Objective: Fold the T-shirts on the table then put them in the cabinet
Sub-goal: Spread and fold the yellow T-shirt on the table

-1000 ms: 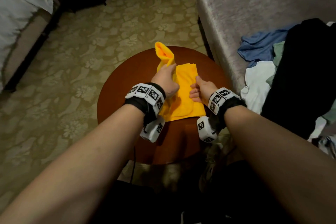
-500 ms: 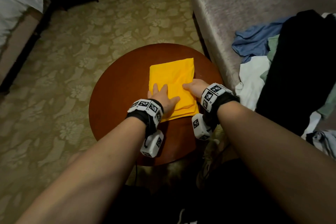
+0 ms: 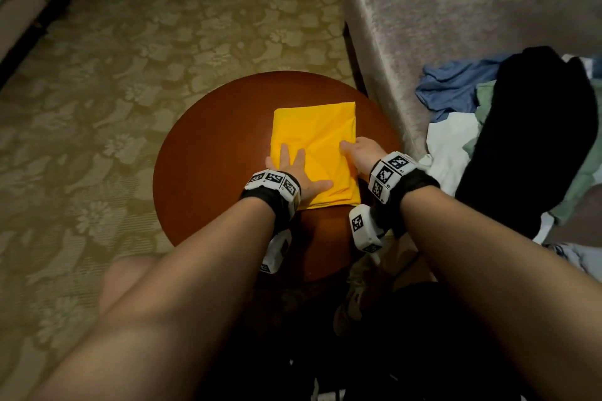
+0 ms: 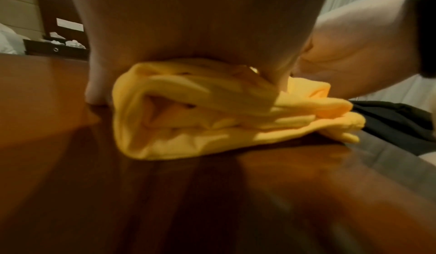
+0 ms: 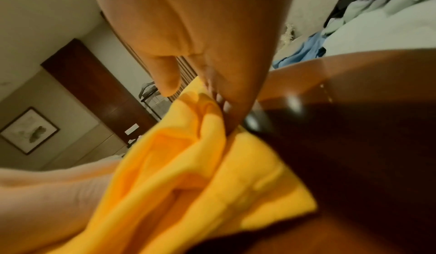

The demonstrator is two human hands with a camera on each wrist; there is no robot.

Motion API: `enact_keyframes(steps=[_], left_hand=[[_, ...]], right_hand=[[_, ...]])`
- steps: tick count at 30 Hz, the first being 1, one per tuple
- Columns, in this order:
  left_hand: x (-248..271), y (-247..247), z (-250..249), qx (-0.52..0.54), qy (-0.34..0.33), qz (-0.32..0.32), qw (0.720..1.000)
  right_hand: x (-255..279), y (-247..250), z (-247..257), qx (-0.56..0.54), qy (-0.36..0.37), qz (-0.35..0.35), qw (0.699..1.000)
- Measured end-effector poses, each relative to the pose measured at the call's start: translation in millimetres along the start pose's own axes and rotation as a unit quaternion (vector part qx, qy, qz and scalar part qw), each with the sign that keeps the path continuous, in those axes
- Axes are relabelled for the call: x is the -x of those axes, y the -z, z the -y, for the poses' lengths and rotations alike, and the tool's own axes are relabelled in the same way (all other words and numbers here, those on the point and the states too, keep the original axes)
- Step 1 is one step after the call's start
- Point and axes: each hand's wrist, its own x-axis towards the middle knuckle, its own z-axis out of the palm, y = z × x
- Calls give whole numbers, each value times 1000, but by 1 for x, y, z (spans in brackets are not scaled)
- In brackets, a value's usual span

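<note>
Both forearms reach forward and down over the round wooden bench (image 3: 208, 153), each wrist wrapped in a black band carrying white marker blocks. The left hand (image 3: 293, 169) lies palm down on the near left part of the folded yellow T-shirt (image 3: 317, 137), fingers straight and spread, thumb stretched out to the right across the cloth. From the left wrist view the palm (image 4: 193, 24) presses on top of the stacked yellow layers (image 4: 212, 112), whose folded edges gape slightly toward the camera.

The right hand (image 3: 360, 153) sits at the shirt's right edge, fingers extended flat onto the fabric and pointing left. In the right wrist view its fingertips (image 5: 219, 93) press down into the yellow folds (image 5: 188, 174) while the thumb (image 5: 165, 75) hangs free above the cloth, gripping nothing.

The T-shirt is folded into a neat rectangle and lies on the far right half of the bench top, its near edge bunched a little under the hands.

To the right, a grey sofa (image 3: 423, 19) holds a loose heap of clothes: a blue garment (image 3: 456, 85), a white one (image 3: 452, 143) and a large black one (image 3: 534, 127). Patterned carpet (image 3: 163, 58) covers the floor.
</note>
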Motion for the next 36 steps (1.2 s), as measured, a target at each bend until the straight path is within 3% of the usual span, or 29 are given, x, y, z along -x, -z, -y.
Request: enact_keyframes(steps=[2,5,7,11,13,16,21,24,27,30,36], left_hand=[[-1,0,3,-3,-10,-5,1000],[-3,3,11,-11,-36,-5,999],[-3,7,19,-39,-64,-4,997],[-1,20,44,-106,-129,-12,986],[3,29,59,-116,-132,-26,984],[5,33,80,-71,-90,-79,990],[17,23,89,142,2,-193,971],[22,19,84,269,106,-168,943],[26,21,79,377,170,-135,900],[26,24,75,448,186,-102,869],[20,26,77,453,131,-73,879]], right_hand=[[1,-2,-1,6,28,-60,998],[3,-3,5,140,122,-153,971],[2,-8,11,229,170,-125,950],[0,-22,20,404,157,-22,901],[0,-26,22,450,111,17,886],[4,-28,24,481,78,5,873],[4,-39,23,422,53,-3,905],[7,-42,16,411,16,-52,910],[9,-44,12,386,-8,-43,922],[-2,-41,7,357,-15,-13,934],[-10,-30,2,307,-38,39,950]])
